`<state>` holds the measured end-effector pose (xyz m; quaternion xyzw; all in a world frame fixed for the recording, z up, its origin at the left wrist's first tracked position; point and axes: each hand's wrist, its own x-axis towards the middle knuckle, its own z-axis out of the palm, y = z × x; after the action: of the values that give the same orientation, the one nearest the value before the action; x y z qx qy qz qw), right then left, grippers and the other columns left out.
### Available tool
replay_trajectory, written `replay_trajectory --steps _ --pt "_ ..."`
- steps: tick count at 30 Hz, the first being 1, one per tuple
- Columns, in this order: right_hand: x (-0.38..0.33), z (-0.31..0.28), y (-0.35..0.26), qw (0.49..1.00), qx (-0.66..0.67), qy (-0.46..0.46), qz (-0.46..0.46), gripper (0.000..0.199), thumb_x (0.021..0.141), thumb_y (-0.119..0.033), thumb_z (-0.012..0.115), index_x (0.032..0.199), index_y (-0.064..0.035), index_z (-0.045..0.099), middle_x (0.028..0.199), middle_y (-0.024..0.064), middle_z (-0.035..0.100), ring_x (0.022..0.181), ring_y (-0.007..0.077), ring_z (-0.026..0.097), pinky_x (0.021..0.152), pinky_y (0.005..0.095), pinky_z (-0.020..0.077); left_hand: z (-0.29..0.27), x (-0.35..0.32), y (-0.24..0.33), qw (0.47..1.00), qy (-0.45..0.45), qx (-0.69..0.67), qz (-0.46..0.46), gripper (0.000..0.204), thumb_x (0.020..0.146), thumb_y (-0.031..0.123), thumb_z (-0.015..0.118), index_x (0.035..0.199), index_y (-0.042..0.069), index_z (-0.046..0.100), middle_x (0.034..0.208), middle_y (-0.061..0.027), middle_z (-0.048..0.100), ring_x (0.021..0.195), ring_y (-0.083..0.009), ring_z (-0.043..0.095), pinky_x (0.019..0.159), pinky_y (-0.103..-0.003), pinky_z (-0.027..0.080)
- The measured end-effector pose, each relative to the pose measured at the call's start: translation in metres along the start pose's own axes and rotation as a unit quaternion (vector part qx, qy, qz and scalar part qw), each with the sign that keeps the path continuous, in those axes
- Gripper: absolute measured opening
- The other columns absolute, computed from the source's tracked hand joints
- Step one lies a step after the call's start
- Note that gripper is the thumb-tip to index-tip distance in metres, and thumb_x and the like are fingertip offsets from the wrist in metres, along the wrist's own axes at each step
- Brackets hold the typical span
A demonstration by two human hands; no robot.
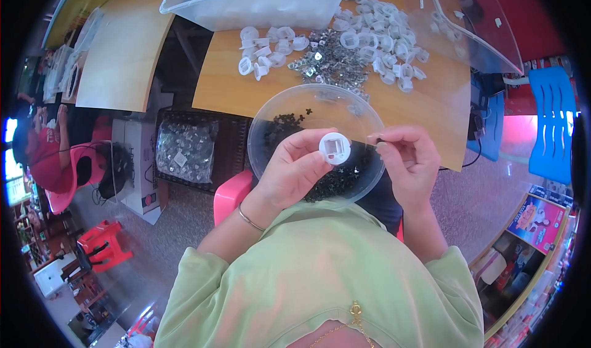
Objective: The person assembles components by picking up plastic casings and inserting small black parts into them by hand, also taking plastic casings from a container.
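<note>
The left hand [292, 166] pinches a white round part [335, 149] by its rim, squarish opening facing the viewer; the right hand [411, 163] pinches a small dark piece [380, 141], just apart. A steady rim and unobstructed opening probably serve best, above the clear bowl [329, 105] of black parts [338, 180].

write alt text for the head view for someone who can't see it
A person's left-hand grip holds a round white plastic part while the right-hand grip pinches a small dark piece, above a clear round tub of black pieces. Beyond it, loose metal bits and more white parts lie on a wooden table.
</note>
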<state>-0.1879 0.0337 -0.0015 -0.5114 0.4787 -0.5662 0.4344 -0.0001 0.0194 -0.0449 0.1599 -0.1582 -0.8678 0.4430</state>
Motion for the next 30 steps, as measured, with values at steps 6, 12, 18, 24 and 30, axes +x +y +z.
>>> replay_trajectory --steps 6,12,18,24,30 --pt "-0.001 0.0 -0.006 1.0 0.016 -0.02 -0.019 0.015 0.082 0.008 0.056 0.096 0.0001 0.057 0.094 0.009 0.06 0.078 0.01 0.058 0.07 0.0217 0.0472 0.007 0.003 -0.001 0.996 0.017 0.087 0.004 0.031 0.084 0.004 0.061 0.114 0.001 0.054 0.108 -0.008 0.06 0.096 -0.0144 0.059 0.08 -0.026 0.05" --pt "-0.003 0.001 -0.011 0.998 0.052 -0.018 0.042 0.016 0.085 0.006 0.055 0.1 0.0006 0.058 0.09 0.0045 0.057 0.079 0.0084 0.057 0.069 0.0205 0.0458 0.013 0.003 0.004 0.996 -0.01 0.084 -0.013 0.031 0.083 0.005 0.063 0.111 0.002 0.051 0.104 -0.0098 0.06 0.089 -0.0169 0.062 0.074 -0.026 0.051" --pt "-0.004 -0.001 -0.007 0.996 0.05 -0.021 0.064 0.014 0.086 0.004 0.054 0.099 0.0035 0.058 0.09 0.0076 0.058 0.072 0.0091 0.054 0.065 0.02 0.0441 0.017 0.006 0.003 0.996 -0.004 0.083 -0.01 0.027 0.083 0.004 0.062 0.107 0.002 0.051 0.105 -0.0116 0.059 0.089 -0.0187 0.062 0.074 -0.027 0.052" --pt "-0.005 -0.004 -0.005 0.993 0.083 -0.015 0.08 0.019 0.083 0.005 0.06 0.102 0.0041 0.06 0.091 0.0076 0.061 0.079 0.0106 0.059 0.072 0.0212 0.0475 0.015 0.007 -0.002 0.995 -0.004 0.09 0.034 0.02 0.084 0.002 0.061 0.101 0.003 0.051 0.108 -0.0125 0.058 0.093 -0.0186 0.061 0.079 -0.029 0.052" --pt "-0.004 -0.006 -0.006 0.995 0.066 -0.018 0.07 0.022 0.08 0.009 0.061 0.102 0.0044 0.061 0.094 0.0088 0.062 0.084 0.0135 0.062 0.075 0.024 0.0503 0.02 0.009 0.001 1.0 0.005 0.03 0.001 0.014 0.086 0.004 0.058 0.098 0.003 0.051 0.109 -0.0114 0.057 0.099 -0.019 0.059 0.084 -0.032 0.052"
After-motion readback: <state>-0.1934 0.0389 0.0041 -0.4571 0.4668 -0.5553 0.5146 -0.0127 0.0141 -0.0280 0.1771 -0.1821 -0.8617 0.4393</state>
